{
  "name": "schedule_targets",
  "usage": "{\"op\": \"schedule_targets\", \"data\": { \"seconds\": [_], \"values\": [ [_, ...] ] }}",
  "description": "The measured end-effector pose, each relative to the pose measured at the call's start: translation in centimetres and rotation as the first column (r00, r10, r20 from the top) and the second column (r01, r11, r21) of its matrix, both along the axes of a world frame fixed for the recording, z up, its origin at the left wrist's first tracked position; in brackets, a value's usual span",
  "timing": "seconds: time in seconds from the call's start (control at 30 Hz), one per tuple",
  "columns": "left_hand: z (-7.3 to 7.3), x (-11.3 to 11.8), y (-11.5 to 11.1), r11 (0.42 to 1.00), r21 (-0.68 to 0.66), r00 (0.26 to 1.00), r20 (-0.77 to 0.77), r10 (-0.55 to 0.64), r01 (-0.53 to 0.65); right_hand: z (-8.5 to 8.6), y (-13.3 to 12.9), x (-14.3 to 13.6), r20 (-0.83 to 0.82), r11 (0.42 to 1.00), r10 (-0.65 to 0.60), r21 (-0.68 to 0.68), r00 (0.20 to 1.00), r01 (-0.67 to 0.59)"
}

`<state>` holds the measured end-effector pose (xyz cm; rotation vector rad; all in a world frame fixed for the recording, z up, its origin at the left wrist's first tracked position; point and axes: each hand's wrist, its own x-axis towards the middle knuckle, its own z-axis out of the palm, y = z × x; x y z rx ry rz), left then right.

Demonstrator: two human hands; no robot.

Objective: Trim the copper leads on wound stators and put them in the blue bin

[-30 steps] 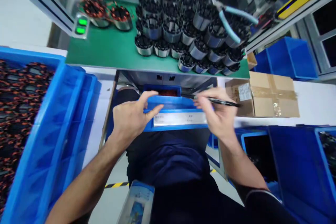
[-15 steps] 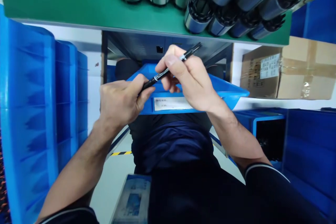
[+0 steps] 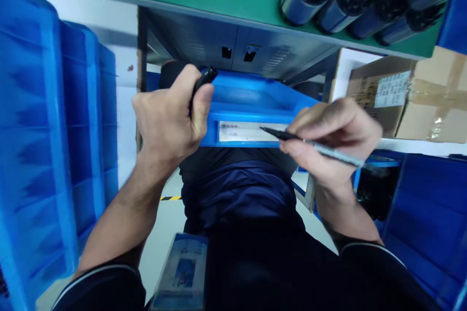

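- Your left grip [image 3: 168, 124] clasps the pen cap [image 3: 207, 77]; your right grip [image 3: 339, 129] pinches the marker [image 3: 332, 151].
- You seem poised to write; the next stroke needs steadiness on the bin label [image 3: 246, 131].

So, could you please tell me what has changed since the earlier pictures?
The cap is now off the pen. The left hand has taken hold of the cap; the right hand has moved away rightward, keeping the pen, its bare tip over the label. The bin remains between the hands, and the box stays at the right.
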<state>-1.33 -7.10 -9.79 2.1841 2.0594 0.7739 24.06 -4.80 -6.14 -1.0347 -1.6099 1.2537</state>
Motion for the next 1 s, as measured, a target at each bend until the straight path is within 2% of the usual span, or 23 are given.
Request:
{"op": "schedule_targets", "data": {
  "seconds": [0.1, 0.2, 0.37, 0.53, 0.67, 1.0],
  "values": [
    [-0.3, 0.3, 0.7, 0.997, 0.075, 0.999, 0.035, 0.033, -0.036, -1.7, -3.2, -0.1, -0.084, 0.991, -0.012, 0.131, 0.996, 0.023],
    [-0.5, 0.1, 1.1, 0.997, 0.061, 0.998, 0.051, 0.032, -0.035, -3.1, -4.6, -0.7, -0.004, 0.985, -0.043, 0.165, 0.999, 0.043],
    [-0.5, 0.0, 1.4, 0.997, 0.071, 0.998, 0.052, 0.023, -0.027, -3.4, -3.9, -1.8, 0.109, 0.965, -0.068, 0.261, 0.992, 0.037],
    [-0.5, 0.1, 1.4, 0.995, 0.093, 0.998, 0.066, 0.015, -0.021, -3.6, -3.2, -2.6, 0.105, 0.925, -0.152, 0.365, 0.983, 0.104],
    [-0.6, 0.2, 1.4, 0.995, 0.094, 0.997, 0.069, 0.032, -0.038, -3.6, -3.1, -2.8, 0.198, 0.920, -0.217, 0.368, 0.956, 0.132],
    [-0.2, 0.5, 1.4, 0.994, 0.102, 0.996, 0.092, 0.018, -0.027, -4.6, -2.7, -3.1, 0.186, 0.905, -0.184, 0.416, 0.965, 0.092]
  ]
}}
